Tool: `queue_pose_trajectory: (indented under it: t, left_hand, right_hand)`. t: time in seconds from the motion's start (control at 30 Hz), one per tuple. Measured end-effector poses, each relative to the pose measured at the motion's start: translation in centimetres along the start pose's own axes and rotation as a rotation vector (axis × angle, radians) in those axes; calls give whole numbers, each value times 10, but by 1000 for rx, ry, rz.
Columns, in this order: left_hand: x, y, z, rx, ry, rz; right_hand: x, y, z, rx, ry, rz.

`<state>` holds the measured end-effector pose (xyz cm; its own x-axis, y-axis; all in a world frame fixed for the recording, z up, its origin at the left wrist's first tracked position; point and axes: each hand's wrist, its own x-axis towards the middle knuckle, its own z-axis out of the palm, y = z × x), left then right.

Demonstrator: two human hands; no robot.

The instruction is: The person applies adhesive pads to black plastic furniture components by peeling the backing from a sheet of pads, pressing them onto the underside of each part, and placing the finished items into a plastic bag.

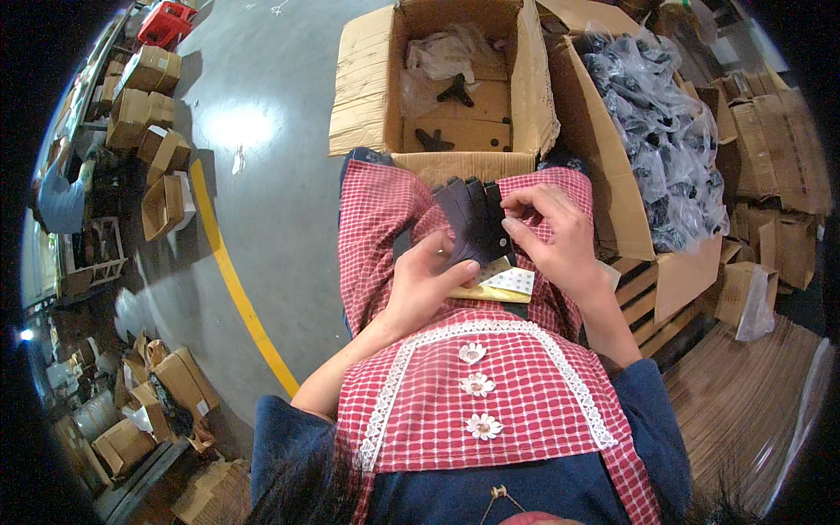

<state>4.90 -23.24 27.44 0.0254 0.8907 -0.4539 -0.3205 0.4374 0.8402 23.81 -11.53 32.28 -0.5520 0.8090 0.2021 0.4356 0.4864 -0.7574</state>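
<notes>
My left hand [429, 278] grips the lower left side of a dark, fan-shaped bundle of several flat black pieces [471, 214] above my lap. Its thumb lies along the bottom edge; the other fingers are partly hidden behind. At the bundle's right edge, my right hand [556, 229] has thumb and index finger drawn close in a pinch. Whatever lies between those fingertips is too small to tell. A small pale round spot shows on the bundle near the right thumb. Just below lies a white patterned sheet with a yellow strip [503, 284].
An open cardboard box [360, 83] stands before my knees, holding black three-armed parts [455, 90] and clear plastic. To its right, another carton [608, 149] is filled with plastic-wrapped dark items [661, 131]. Cartons [162, 157] line the left beyond a yellow floor line [232, 271].
</notes>
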Motion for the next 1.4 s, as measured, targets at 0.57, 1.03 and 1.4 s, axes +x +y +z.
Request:
queue_pose_trajectory:
  t: [0.57,1.03,1.4]
  left_hand:
    - [2,-3,1,-269,-67,-37]
    - [-1,6,1,-171,-52,-28]
    - [2,-1,-1,11,-32,-51]
  right_hand:
    - [0,8,23,152,-21,-130]
    - [-9,9,32,-146,87,-296]
    - [-11,-2,33,-494,44,-264]
